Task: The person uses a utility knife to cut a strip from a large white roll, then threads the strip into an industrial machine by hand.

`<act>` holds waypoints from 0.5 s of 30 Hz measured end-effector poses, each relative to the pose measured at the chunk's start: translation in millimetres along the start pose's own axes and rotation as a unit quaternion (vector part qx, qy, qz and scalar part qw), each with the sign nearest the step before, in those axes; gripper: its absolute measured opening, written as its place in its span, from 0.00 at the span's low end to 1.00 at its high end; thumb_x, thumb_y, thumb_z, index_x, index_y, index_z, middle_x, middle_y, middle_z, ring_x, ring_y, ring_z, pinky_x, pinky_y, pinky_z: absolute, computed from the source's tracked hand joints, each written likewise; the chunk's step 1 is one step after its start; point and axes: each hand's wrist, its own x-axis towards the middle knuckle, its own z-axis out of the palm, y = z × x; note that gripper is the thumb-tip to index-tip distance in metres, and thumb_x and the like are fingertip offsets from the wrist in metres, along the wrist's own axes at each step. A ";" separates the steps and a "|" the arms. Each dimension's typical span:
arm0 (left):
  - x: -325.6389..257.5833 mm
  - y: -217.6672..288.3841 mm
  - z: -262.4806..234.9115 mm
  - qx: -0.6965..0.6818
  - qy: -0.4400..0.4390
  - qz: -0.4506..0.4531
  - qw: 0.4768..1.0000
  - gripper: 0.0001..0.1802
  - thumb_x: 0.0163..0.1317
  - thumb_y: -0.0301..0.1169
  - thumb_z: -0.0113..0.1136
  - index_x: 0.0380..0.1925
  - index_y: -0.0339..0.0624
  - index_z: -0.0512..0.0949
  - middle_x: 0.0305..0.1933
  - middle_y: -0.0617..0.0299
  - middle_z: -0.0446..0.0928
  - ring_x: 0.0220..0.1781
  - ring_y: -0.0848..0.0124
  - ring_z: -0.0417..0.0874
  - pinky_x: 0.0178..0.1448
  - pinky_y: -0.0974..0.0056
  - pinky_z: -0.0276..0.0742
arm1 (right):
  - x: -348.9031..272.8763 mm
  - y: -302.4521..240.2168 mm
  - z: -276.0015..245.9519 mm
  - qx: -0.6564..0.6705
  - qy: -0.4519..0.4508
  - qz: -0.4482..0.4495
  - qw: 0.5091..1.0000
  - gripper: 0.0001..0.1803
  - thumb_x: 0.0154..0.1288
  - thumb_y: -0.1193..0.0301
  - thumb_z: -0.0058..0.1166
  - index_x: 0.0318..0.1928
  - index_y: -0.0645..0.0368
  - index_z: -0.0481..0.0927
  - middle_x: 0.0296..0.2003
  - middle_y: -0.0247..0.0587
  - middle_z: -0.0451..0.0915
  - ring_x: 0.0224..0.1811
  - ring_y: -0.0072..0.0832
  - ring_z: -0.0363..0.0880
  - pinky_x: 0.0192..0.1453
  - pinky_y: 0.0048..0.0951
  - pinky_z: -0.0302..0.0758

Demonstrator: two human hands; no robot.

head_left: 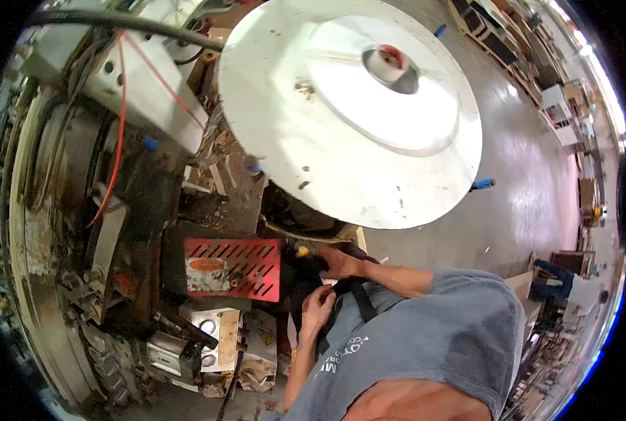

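Nearest me, the person bends over a grey shirt [425,330] with white lettering, both forearms drawn in toward the waist. The left hand [316,306] has its fingers bent beside a dark cloth-like item [309,268]; the right hand [340,264] is at that item's other side, a little farther out. The 2 hands are near each other, with a small white patch between them. Each grip looks curled, but I cannot tell whether either is closed on the dark item or only touching it. A black strap [363,303] lies across the shirt just beside them.

How far along this is, I can only judge: it looks unfinished, since both hands are busy at the dark item. I see no completed step, and what is left I cannot make out.

Past the hands, a small yellow piece [302,250] shows by the dark item, and a red slotted panel [233,267] sits to the left. Beyond rises a big white disc [351,112] with 1 round hub [390,64]. Farther off, across the grey floor [516,189], is another person [573,286].
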 end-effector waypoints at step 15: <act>-49.0 136.1 66.3 -0.004 0.022 0.117 0.993 0.18 0.66 0.31 0.58 0.51 0.30 0.73 0.39 0.59 0.80 0.41 0.73 0.80 0.45 0.65 0.76 | -147.0 -105.3 -138.9 0.097 0.030 -0.247 0.964 0.42 0.56 0.71 0.61 0.69 0.63 0.55 0.56 0.59 0.68 0.59 0.52 0.71 0.59 0.46 0.72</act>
